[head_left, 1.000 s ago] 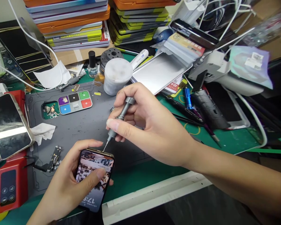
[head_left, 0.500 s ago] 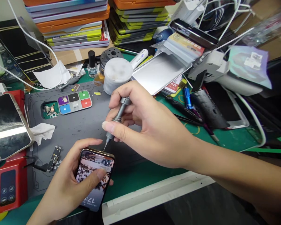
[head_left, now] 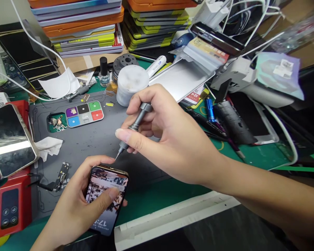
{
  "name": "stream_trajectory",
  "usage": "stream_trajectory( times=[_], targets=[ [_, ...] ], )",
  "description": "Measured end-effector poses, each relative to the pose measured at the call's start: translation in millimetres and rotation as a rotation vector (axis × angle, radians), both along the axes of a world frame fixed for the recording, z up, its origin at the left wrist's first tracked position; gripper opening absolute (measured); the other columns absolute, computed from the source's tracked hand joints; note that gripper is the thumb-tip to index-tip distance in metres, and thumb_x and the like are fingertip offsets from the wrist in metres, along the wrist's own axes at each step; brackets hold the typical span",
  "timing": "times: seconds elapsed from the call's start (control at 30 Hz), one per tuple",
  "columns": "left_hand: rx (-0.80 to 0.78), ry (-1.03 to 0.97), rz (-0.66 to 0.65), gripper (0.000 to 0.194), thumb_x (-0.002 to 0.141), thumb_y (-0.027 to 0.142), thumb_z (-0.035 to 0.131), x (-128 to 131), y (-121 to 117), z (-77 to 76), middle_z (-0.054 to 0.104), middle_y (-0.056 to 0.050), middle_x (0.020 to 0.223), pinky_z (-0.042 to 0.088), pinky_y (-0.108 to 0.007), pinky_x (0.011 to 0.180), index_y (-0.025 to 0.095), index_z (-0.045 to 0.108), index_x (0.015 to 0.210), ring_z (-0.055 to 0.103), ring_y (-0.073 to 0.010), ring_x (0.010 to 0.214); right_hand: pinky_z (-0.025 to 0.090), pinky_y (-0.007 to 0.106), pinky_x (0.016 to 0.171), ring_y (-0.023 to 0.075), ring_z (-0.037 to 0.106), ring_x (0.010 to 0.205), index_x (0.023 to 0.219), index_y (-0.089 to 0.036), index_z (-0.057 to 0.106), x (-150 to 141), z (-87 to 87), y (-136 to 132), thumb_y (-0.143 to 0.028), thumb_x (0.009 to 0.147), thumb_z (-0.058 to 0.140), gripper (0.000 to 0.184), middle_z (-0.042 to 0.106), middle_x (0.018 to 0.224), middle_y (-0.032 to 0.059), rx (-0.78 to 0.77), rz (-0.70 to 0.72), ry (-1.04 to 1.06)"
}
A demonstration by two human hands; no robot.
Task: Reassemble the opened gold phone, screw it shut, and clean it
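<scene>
My left hand [head_left: 78, 195] is closed round a smartphone [head_left: 104, 219], thumb across its lit screen and index finger reaching past its upper edge. The phone's port edge points away from me, and its clock digits appear upside down. In my right hand [head_left: 170, 139] is a slim grey precision screwdriver [head_left: 136, 122], pinched between thumb and fingers and tilted. Its thin tip is just above the phone's port edge, close to my left index fingertip. Whether the tip touches the fingertip, or carries a tiny screw, I cannot make out.
Underneath lies a grey work mat [head_left: 94, 139] with a coloured parts tray [head_left: 83, 113]. To the left are another phone [head_left: 10, 139], a white cloth [head_left: 49, 147] and a small circuit part [head_left: 62, 174]. A white round jar [head_left: 133, 83] stands behind my right hand; boxes [head_left: 86, 35] are stacked at the back.
The screwdriver tip has lifted off the phone's port edge and shifted left toward my left index fingertip. Its handle leans further right. My left hand and the phone stay nearly still.
</scene>
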State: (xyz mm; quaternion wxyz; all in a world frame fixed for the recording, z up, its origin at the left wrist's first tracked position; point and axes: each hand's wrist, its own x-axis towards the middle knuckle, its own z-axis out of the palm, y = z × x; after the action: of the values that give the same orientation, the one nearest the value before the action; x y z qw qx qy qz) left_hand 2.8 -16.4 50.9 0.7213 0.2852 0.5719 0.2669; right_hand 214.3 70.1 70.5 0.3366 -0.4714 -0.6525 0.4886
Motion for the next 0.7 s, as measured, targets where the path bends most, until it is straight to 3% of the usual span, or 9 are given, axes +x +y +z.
stream_trajectory(
  times=[0.33, 0.7],
  targets=[
    [0.007, 0.008, 0.002, 0.057, 0.085, 0.042, 0.089, 1, 0, 0.9, 0.080, 0.000, 0.097, 0.068, -0.027, 0.071, 0.030, 0.053, 0.128, 0.083, -0.0234, 0.076, 0.063, 0.036, 0.064, 0.0178, 0.070, 0.070, 0.109, -0.028, 0.049, 0, -1.4, -4, -0.034, 0.095, 0.078, 0.033, 0.069, 0.090, -0.0021, -0.056, -0.072, 0.121],
    [0.037, 0.007, 0.066, 0.058, 0.085, 0.038, 0.089, 5, -2, 3.6, 0.080, 0.000, 0.095, 0.068, -0.029, 0.068, 0.031, 0.051, 0.129, 0.083, -0.0242, 0.072, 0.065, 0.027, 0.059, 0.0121, 0.070, 0.068, 0.107, -0.028, 0.044, -4, -11.8, -13, -0.032, 0.094, 0.080, 0.039, 0.069, 0.089, -0.0040, -0.129, -0.132, 0.287]
  ],
)
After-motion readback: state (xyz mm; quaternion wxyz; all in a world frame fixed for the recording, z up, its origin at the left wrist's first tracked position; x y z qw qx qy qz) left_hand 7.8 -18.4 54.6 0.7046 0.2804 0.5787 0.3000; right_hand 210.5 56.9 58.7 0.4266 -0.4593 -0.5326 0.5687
